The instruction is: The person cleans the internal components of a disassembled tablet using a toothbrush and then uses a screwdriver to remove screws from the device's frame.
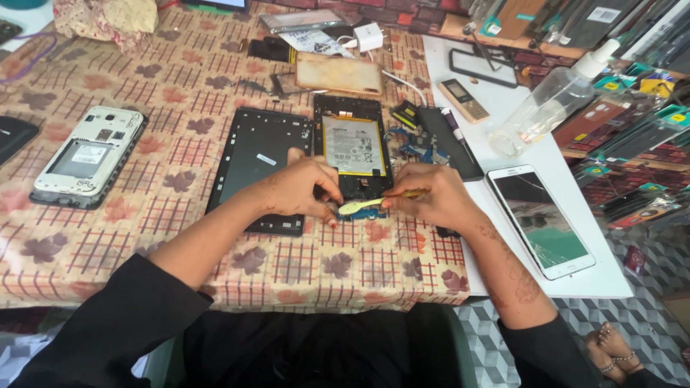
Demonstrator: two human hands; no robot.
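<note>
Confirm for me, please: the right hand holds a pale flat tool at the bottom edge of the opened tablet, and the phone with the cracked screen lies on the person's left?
Not quite. In the head view the cracked phone lies on the person's right, on the white board. The right hand does hold the pale tool at the opened tablet.

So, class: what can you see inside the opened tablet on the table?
Inside the opened tablet, a large silver battery fills the middle. Its bottom edge is covered by the left hand and right hand.

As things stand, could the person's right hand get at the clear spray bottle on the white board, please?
Probably yes. The spray bottle lies on its side up and to the right of the right hand, with only low, flat items between them. The hand now grips a small brush, which it might need to set down.
</note>
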